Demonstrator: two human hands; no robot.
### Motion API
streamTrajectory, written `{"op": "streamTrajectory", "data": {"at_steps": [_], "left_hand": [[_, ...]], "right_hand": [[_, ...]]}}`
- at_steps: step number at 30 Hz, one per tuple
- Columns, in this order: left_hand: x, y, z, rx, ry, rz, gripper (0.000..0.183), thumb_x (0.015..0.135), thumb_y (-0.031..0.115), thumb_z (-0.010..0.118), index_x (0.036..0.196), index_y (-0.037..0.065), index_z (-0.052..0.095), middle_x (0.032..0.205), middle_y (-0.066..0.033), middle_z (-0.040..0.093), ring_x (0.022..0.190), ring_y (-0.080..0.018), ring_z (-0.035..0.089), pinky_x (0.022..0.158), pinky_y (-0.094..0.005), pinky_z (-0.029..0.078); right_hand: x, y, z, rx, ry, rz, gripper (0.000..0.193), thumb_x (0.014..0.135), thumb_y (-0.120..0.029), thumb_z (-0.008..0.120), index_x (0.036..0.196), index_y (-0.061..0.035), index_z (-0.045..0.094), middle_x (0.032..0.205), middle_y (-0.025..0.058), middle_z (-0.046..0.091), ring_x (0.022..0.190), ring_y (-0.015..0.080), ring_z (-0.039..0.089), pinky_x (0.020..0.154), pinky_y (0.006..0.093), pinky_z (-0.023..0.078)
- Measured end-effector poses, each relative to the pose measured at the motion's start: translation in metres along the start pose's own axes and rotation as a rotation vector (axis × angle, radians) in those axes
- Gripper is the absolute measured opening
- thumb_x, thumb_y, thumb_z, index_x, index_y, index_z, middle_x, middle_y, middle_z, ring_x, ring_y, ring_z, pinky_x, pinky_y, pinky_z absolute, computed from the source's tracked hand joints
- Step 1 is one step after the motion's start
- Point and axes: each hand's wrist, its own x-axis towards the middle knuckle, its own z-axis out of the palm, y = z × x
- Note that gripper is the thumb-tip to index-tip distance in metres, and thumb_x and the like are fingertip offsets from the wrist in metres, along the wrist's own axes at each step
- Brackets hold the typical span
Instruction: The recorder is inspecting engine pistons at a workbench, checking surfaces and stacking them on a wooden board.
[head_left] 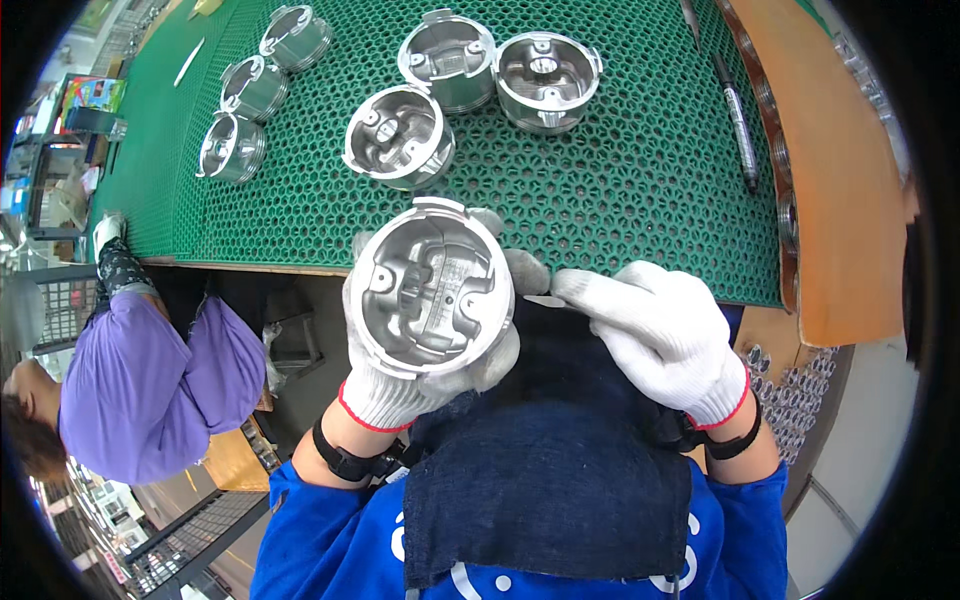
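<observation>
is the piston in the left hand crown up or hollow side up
Hollow side up. The piston in the left hand shows its open underside, with inner ribs and pin bosses facing the camera; the crown faces away.

A green mat [620,190] with holes covers the counter [850,200], which has a brown wooden edge on the right. On the left a person in purple [150,380] bends over beside wire racks [60,300]. The grey floor [200,490] lies below.

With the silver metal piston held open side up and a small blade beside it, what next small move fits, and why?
Probably bring the small flat blade in the right hand onto the rim of the silver metal piston: the left hand cradles it open side up, and the tip sits just off its edge.
</observation>
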Motion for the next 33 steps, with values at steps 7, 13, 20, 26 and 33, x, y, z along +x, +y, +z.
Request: {"op": "streamTrajectory", "data": {"at_steps": [7, 13, 20, 26, 33], "left_hand": [[0.003, -0.01, 0.008, -0.16, 0.069, 0.009, 0.085, 0.088, 0.071, 0.032, 0.135, 0.001, 0.039, 0.12, -0.0352, 0.051, 0.061, -0.0304, 0.06, 0.047, -0.0351, 0.051], [-0.002, -0.01, -0.005, -0.101, -0.099, -0.029, 0.074, 0.092, 0.05, 0.049, 0.146, 0.005, 0.024, 0.137, -0.0345, 0.032, 0.079, -0.0437, 0.061, 0.043, -0.0275, 0.048], [-0.003, -0.012, 0.017, 0.552, 0.415, 0.08, 0.086, 0.085, 0.067, 0.048, 0.132, -0.004, 0.037, 0.118, -0.0332, 0.05, 0.098, -0.0383, 0.062, 0.073, -0.0378, 0.06], [-0.002, -0.006, 0.008, 0.514, 0.243, -0.02, 0.088, 0.081, 0.064, 0.059, 0.135, -0.002, 0.036, 0.122, -0.0236, 0.053, 0.111, -0.0346, 0.058, 0.089, -0.0448, 0.055], [0.003, -0.011, 0.024, 1.098, 0.287, 0.431, 0.087, 0.082, 0.067, 0.056, 0.135, 0.003, 0.03, 0.13, -0.0207, 0.047, 0.117, -0.033, 0.052, 0.095, -0.0458, 0.05]], "right_hand": [[0.004, 0.002, -0.007, 0.016, -0.066, -0.086, 0.043, 0.068, 0.0, 0.065, 0.111, -0.0078, 0.067, 0.069, 0.0081, 0.059, 0.055, 0.0243, 0.057, 0.051, 0.0337, 0.045], [-0.006, 0.011, 0.0, 0.431, -0.264, -0.134, 0.033, 0.079, -0.011, 0.065, 0.111, -0.0194, 0.066, 0.074, 0.0054, 0.063, 0.064, 0.0239, 0.064, 0.057, 0.0336, 0.052], [0.009, 0.007, -0.036, 0.115, -0.171, -0.041, 0.031, 0.081, -0.012, 0.063, 0.112, -0.013, 0.065, 0.089, 0.0099, 0.069, 0.072, 0.0263, 0.067, 0.063, 0.033, 0.056], [0.004, 0.002, -0.03, 0.434, -0.492, 0.007, 0.03, 0.087, -0.016, 0.058, 0.117, -0.0154, 0.063, 0.099, 0.0071, 0.069, 0.086, 0.0241, 0.068, 0.076, 0.0336, 0.055], [-0.003, 0.011, -0.037, 1.113, -0.249, 0.319, 0.032, 0.089, -0.017, 0.057, 0.115, 0.0014, 0.061, 0.095, 0.0136, 0.068, 0.072, 0.0199, 0.068, 0.066, 0.0314, 0.057]]}}
